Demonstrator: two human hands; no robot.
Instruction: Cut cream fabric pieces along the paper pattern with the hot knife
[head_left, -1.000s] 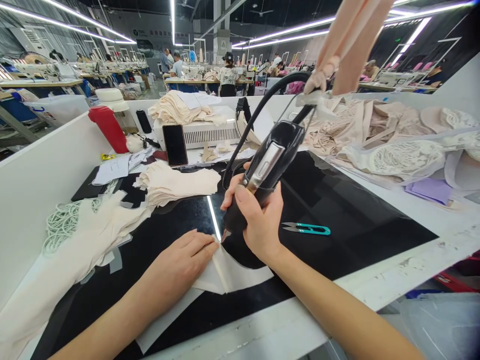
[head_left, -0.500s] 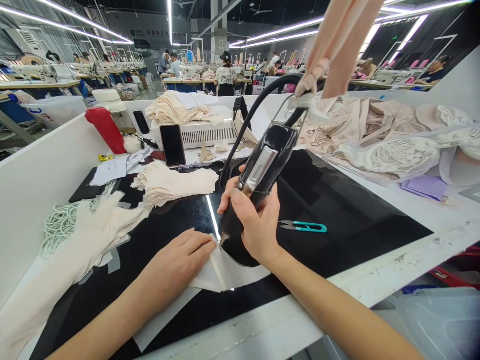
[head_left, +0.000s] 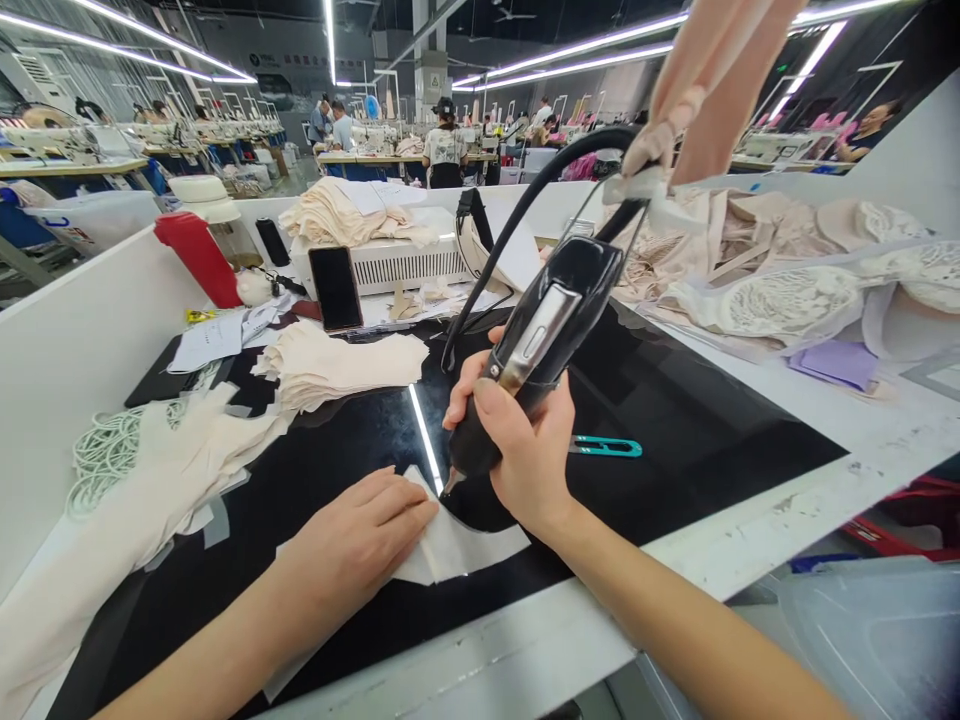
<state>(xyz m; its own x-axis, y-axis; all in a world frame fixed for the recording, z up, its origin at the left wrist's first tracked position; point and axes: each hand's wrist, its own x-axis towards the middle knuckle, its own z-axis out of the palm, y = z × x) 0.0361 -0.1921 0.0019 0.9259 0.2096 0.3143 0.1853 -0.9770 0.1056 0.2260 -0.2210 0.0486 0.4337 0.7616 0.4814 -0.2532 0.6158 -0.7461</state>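
Note:
In my right hand [head_left: 525, 445] is a black glue gun [head_left: 551, 310] with a silver lever, tilted so its thin metal nozzle points down and left. My fingers wrap around its lower body. The nozzle tip is just above or at the edge of a pale fabric piece [head_left: 469, 548] with a curved cut-out; contact cannot be told. My left hand [head_left: 367, 530] presses curled fingers onto the left part of that piece, its thumb hidden. A thick black hose rises from the gun, which hangs from pinkish fabric strips [head_left: 682, 110].
Turquoise thread snips [head_left: 611, 446] lie right of my right hand on the black board [head_left: 697, 430]. Cream fabric pieces [head_left: 352, 370] are stacked behind. At left are green cords [head_left: 120, 450] and more fabric. A phone [head_left: 335, 288] stands at the back; bra parts [head_left: 780, 300] pile at right.
The view has shifted slightly. The glue gun and right hand sit a little farther right and lower in view, now covering the snips' blades. The left hand still presses the fabric.

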